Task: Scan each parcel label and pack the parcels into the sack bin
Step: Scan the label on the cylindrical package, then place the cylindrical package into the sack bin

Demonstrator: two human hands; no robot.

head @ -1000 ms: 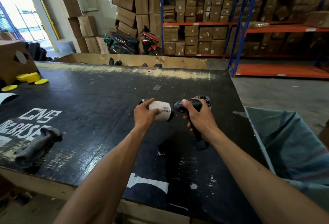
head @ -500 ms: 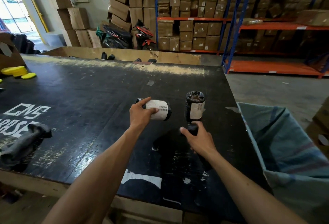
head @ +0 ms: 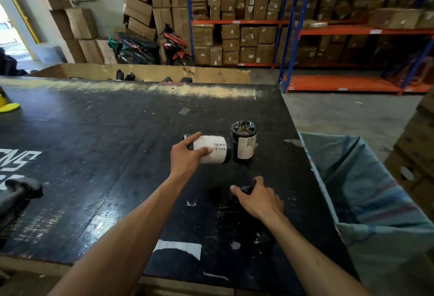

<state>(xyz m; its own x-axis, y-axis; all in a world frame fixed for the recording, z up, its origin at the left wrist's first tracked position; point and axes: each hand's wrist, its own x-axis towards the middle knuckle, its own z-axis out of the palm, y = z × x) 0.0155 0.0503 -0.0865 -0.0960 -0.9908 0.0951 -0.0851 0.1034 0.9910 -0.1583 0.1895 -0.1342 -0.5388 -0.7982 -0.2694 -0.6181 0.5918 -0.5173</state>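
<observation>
At the far left edge a dark bundle (head: 18, 196) is lying on the black surface (head: 94, 154), left of the standing parcel (head: 243, 141) that serves as landmark here; it is sitting closer to the frame edge than half a second ago, since the view has swung right. The left hand (head: 187, 158) is holding a black cylindrical parcel (head: 211, 149) on its side in the air, just left of the standing parcel, its grip clamped round the white label with thumb on top and the barcode facing up. That hold is staying as it was a moment earlier. The standing parcel is resting upright on the surface, label facing the camera. Nearer than it and slightly right, the right hand (head: 258, 198) is lying low on the surface with curled fingers closed over a dark scanner (head: 244, 188) (mostly hidden under the palm); a second ago it was holding the scanner raised beside the label. Right of the standing parcel, off the surface's edge, the grey-blue sack bin (head: 366, 190) is gaping open.
</observation>
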